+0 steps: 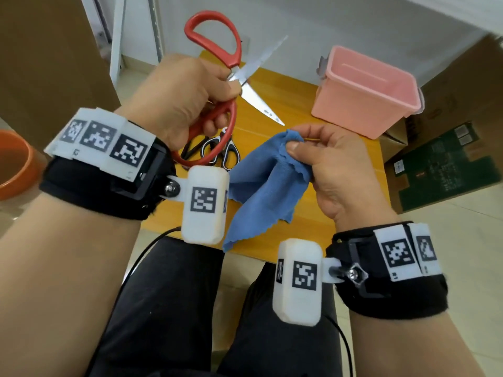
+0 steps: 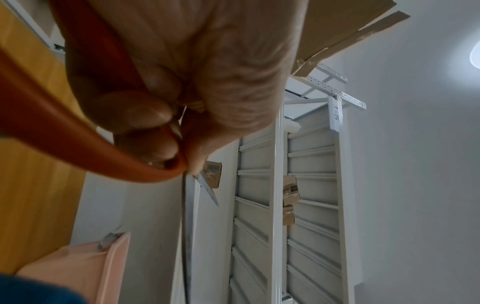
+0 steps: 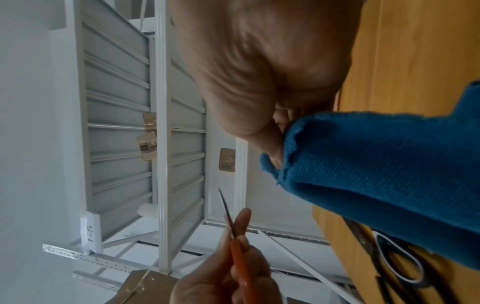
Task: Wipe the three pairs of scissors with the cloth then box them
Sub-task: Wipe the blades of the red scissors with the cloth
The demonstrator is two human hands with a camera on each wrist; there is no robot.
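Observation:
My left hand (image 1: 187, 99) grips the red-handled scissors (image 1: 215, 34) near the pivot and holds them above the wooden table (image 1: 348, 170), blades spread wide. In the left wrist view the red handle (image 2: 78, 152) curves under my curled fingers. My right hand (image 1: 326, 164) pinches a blue cloth (image 1: 266, 183) between thumb and fingers; the rest of it hangs down to the table. The right wrist view has the cloth (image 3: 376, 174) up close. Two more pairs, black-handled scissors (image 1: 194, 149) and grey-and-black scissors (image 1: 226, 152), lie on the table under the red pair. An empty pink box (image 1: 364, 91) stands at the table's far right.
An orange bowl (image 1: 13, 164) sits at the far left edge. Cardboard boxes (image 1: 441, 164) stand on the floor to the right of the table. White metal shelving (image 2: 298, 185) rises behind the table. My legs are under the table's near edge.

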